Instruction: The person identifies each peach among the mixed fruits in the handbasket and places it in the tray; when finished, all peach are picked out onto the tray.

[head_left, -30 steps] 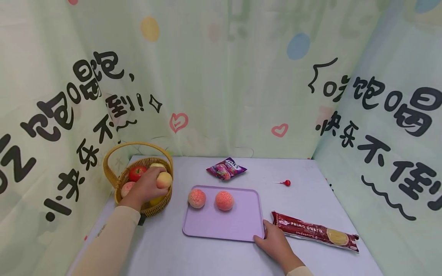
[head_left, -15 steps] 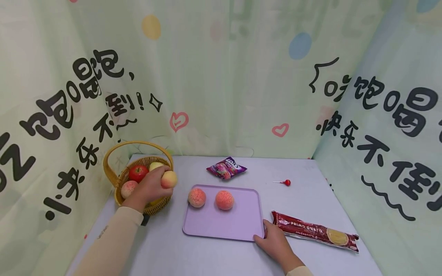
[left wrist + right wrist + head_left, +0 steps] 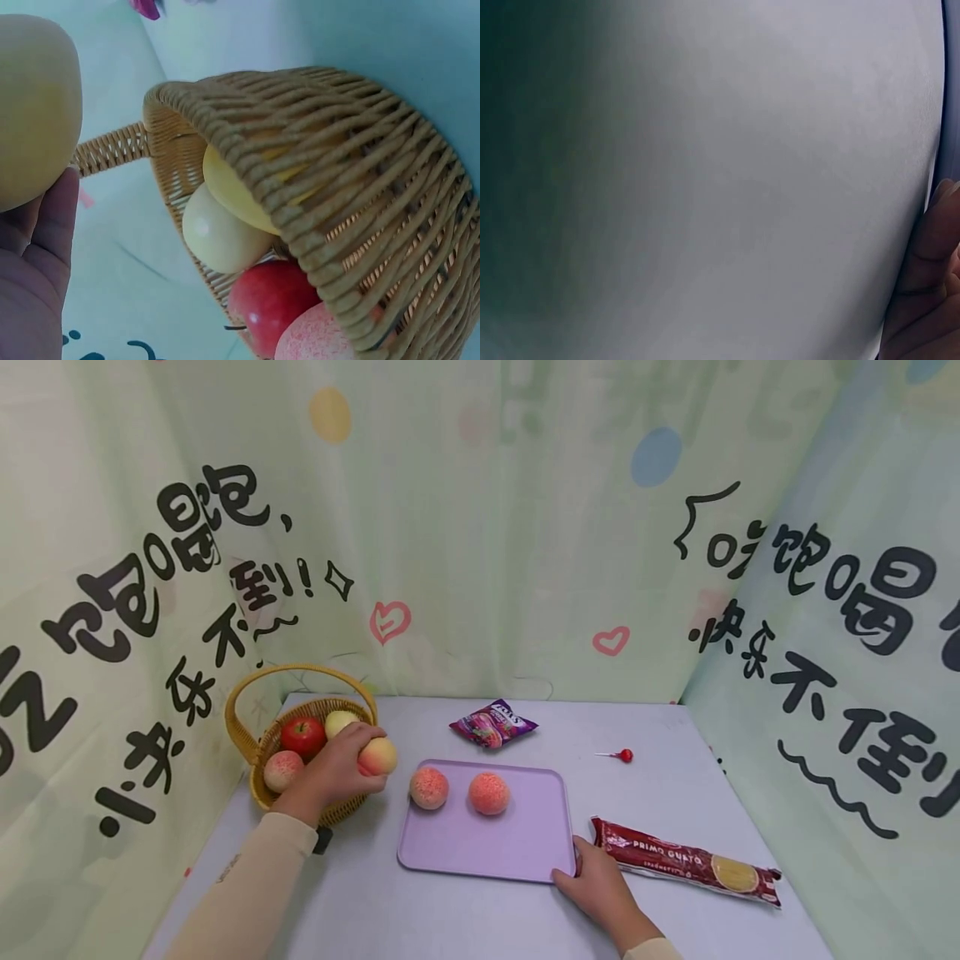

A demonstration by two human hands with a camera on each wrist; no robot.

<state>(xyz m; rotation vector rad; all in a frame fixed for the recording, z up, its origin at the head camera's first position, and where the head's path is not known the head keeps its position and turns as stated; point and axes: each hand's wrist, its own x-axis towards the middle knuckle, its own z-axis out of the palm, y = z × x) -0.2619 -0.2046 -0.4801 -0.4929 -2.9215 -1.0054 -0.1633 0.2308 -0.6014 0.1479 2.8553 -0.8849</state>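
My left hand (image 3: 341, 768) holds a yellow-and-pink peach (image 3: 378, 756) above the right rim of the wicker basket (image 3: 258, 785). Up close in the left wrist view, the peach (image 3: 34, 112) looks smooth and mostly yellow against the fingers. Inside the basket are a red apple (image 3: 274, 300), a pale yellow round fruit (image 3: 221, 232), a yellow fruit (image 3: 240, 187) partly behind the rim and a speckled pink fruit (image 3: 283, 771). With my right hand (image 3: 600, 885) I grip the front right corner of a purple tray (image 3: 487, 852). Two speckled pink round fruits (image 3: 489, 793) lie on it.
Behind the tray lies a purple snack bag (image 3: 493, 724). A red lollipop (image 3: 625, 756) is at the back right. Right of the tray, a dark red spaghetti packet (image 3: 690, 862) lies at a slant. Printed curtains (image 3: 510, 552) enclose the table at the back and sides.
My left hand has lifted the peach from inside the basket and moved right to its rim. The right hand stays on the tray corner.
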